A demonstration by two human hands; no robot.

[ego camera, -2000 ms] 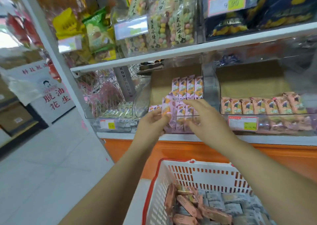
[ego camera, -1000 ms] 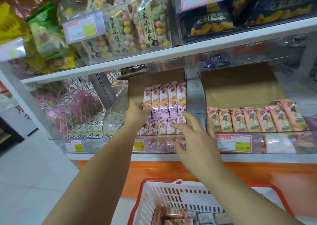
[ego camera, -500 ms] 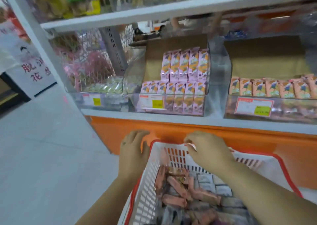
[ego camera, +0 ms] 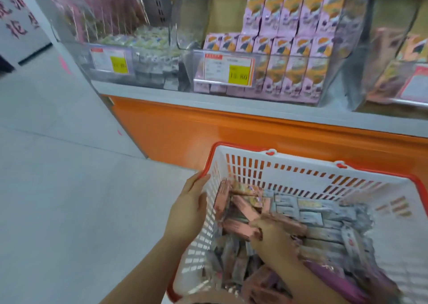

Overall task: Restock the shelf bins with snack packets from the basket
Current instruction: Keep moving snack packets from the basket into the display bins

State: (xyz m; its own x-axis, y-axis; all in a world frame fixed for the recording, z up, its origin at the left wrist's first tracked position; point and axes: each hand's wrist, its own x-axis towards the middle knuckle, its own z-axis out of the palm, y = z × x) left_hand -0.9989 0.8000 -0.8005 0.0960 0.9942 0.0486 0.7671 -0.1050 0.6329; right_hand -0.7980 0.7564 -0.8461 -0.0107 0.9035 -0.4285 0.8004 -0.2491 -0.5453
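You're at the picking-up step: your right hand is down inside the basket, its fingers lying on the pink packets heaped in the near-left corner. Blur hides whether the fingers have closed on one, so I can't tell if you've got a grip yet. Your left hand lies flat and relaxed against the outside of the basket's left wall, fingertips up at the red rim, holding nothing and seemingly steadying the basket. The grey packets fill the rest of the basket, just beside the pink ones. Up on the shelf, the middle bin looks well stocked with purple packets, stacked in rows behind its price tag. The right-hand bin, cut off at the frame edge, holds packets that look close in colour to the pink ones, so it's the likelier target, though it's too blurred to be sure. Next, you'll probably want a firm pinch on a few pink packets. Lift them clear of the basket's wall, then carry them up and to the right. Check the print against the bin before you set them in.
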